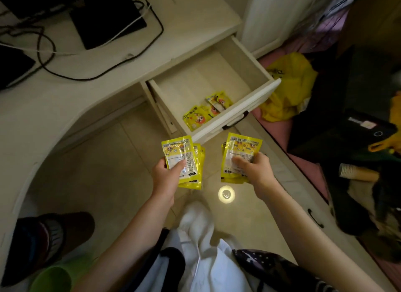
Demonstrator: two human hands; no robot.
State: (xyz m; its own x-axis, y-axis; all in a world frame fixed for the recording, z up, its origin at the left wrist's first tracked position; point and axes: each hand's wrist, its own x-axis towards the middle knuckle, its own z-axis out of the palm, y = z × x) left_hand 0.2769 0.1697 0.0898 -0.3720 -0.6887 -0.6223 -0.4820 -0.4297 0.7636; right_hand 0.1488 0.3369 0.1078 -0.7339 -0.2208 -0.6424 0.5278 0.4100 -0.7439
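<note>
From my remote seat, the fingers of the left hand [165,174] are curled behind a left stack [184,159] of yellow sachets, with the thumb pressed on the top face. I count at least three sachets there, going by the edges fanned out on its right side. The right hand [257,170] grips a right stack [238,155] the same way, thumb on top and fingers [261,159] wrapped round the right edge. I can count at least two sachets in it, and more may hide beneath.

Both stacks are held in the air over the floor [121,165], just short of the drawer front. Each has its long axis running away from me toward the drawer [249,106], and the printed header band is at the far end. The far end of the left stack leans a little to the left, and that of the right stack a little to the right. The two stacks are near each other but not touching.

The one drawer is pulled out, with three loose sachets [206,111] overlapping in its near corner. To the left, the worktop [65,92] carries black cables [50,50]. A yellow bag [288,83] lies beyond the drawer, a row of nested paper cups [351,172] at the right, and one slipper [50,233] under the worktop
</note>
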